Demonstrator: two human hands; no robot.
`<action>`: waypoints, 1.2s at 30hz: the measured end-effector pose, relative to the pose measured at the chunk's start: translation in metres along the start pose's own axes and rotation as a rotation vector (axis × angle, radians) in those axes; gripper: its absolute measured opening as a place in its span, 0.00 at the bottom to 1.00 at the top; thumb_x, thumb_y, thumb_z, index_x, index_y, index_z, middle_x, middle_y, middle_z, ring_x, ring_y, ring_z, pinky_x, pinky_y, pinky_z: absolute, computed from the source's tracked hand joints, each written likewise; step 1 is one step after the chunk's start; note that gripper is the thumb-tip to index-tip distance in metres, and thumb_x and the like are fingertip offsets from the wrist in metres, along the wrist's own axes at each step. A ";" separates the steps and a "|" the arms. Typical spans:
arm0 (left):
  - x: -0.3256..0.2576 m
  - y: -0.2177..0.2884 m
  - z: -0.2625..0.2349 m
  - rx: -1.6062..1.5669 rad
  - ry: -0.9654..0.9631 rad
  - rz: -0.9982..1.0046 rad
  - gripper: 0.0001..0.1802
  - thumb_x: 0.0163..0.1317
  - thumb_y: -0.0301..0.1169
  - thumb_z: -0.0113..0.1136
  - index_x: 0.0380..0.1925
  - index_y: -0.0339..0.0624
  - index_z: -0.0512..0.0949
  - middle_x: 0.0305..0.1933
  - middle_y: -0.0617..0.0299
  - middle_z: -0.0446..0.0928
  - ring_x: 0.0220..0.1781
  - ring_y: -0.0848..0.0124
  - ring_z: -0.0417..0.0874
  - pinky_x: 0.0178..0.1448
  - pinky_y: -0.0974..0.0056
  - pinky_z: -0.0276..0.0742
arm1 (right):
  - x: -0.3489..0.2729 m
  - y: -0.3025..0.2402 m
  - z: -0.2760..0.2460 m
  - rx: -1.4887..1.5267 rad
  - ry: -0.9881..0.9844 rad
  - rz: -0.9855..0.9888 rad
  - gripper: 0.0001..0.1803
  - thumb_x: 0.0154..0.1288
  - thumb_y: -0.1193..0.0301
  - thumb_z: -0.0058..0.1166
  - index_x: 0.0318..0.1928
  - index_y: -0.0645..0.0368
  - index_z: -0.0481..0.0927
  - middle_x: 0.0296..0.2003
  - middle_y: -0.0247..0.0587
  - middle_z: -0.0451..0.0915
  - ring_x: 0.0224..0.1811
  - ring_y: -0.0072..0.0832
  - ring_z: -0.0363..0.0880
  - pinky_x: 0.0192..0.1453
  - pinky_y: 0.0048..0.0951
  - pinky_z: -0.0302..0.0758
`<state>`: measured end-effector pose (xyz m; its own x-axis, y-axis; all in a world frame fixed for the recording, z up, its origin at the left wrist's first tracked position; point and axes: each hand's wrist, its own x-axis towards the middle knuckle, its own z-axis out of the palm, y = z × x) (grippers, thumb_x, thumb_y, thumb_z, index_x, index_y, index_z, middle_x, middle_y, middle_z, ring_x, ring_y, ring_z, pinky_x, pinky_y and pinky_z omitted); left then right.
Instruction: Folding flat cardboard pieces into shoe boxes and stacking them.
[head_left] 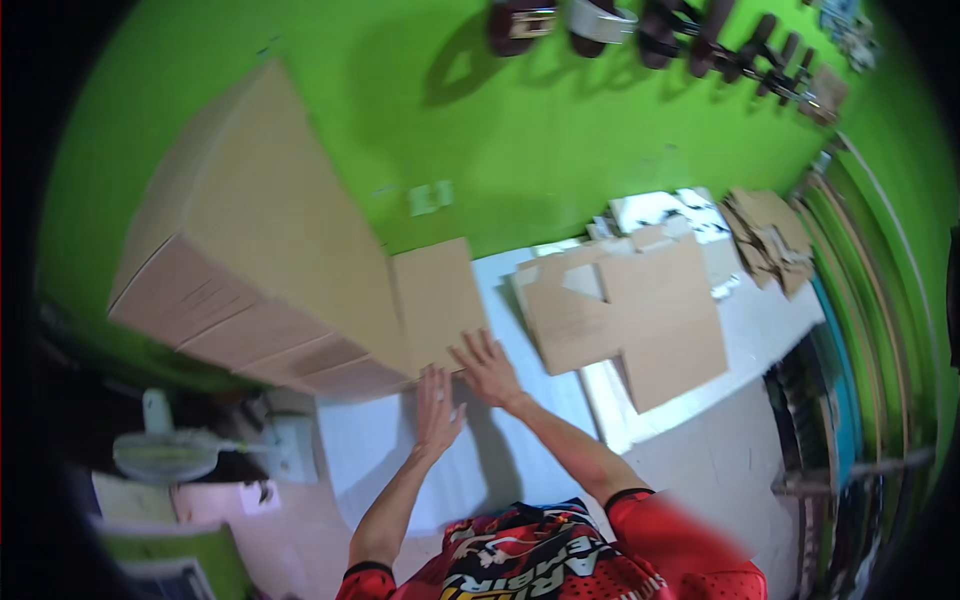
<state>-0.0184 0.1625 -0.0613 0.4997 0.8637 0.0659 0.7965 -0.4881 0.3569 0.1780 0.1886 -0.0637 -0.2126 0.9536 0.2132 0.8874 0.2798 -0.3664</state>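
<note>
A brown cardboard box [440, 300] lies on the white table [380, 470], against the tall stack of brown boxes [290, 220] at the left. My left hand [437, 412] is at the box's near edge, by the foot of the stack, its fingers stretched out. To its right, my right hand [487, 372] rests with spread fingers on the box's near right corner. Neither hand grips anything. Whether the left fingertips press on the box or only come close to it, I cannot tell.
Flat cut cardboard sheets [660, 310] lie on the table's right part, with folded brown pieces [768, 240] beyond. A fan [170, 455] stands at the lower left. Sandals [600, 25] hang on the green wall [540, 150]. Racks [860, 340] line the right side.
</note>
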 end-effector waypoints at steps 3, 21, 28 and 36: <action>-0.002 0.003 -0.002 -0.025 0.009 -0.005 0.54 0.66 0.40 0.67 0.83 0.35 0.46 0.87 0.39 0.43 0.89 0.42 0.38 0.89 0.42 0.37 | -0.004 0.000 -0.005 0.024 -0.042 0.045 0.37 0.77 0.47 0.50 0.81 0.38 0.61 0.85 0.44 0.49 0.87 0.54 0.39 0.84 0.69 0.42; 0.063 0.143 0.042 -0.126 -0.090 0.286 0.59 0.60 0.43 0.73 0.84 0.41 0.47 0.88 0.46 0.42 0.90 0.50 0.40 0.88 0.36 0.34 | -0.136 0.141 -0.104 -0.211 0.051 0.410 0.42 0.75 0.38 0.47 0.82 0.38 0.60 0.84 0.48 0.49 0.87 0.55 0.42 0.85 0.68 0.37; 0.119 0.201 0.084 -0.139 -0.093 0.244 0.69 0.49 0.51 0.81 0.83 0.39 0.48 0.88 0.46 0.43 0.90 0.51 0.39 0.87 0.35 0.35 | -0.175 0.227 -0.154 -0.250 0.016 0.459 0.49 0.69 0.37 0.56 0.82 0.44 0.59 0.84 0.51 0.48 0.86 0.59 0.42 0.84 0.71 0.37; 0.197 0.272 0.084 0.031 -0.271 0.119 0.83 0.33 0.61 0.85 0.86 0.58 0.40 0.88 0.41 0.32 0.90 0.45 0.30 0.84 0.26 0.32 | -0.207 0.296 -0.189 -0.188 -0.016 0.435 0.54 0.62 0.30 0.57 0.81 0.44 0.62 0.83 0.51 0.50 0.84 0.61 0.46 0.82 0.73 0.43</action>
<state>0.3255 0.1889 -0.0297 0.6593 0.7374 -0.1470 0.7350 -0.5908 0.3327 0.5621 0.0532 -0.0449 0.1899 0.9798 0.0622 0.9539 -0.1692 -0.2479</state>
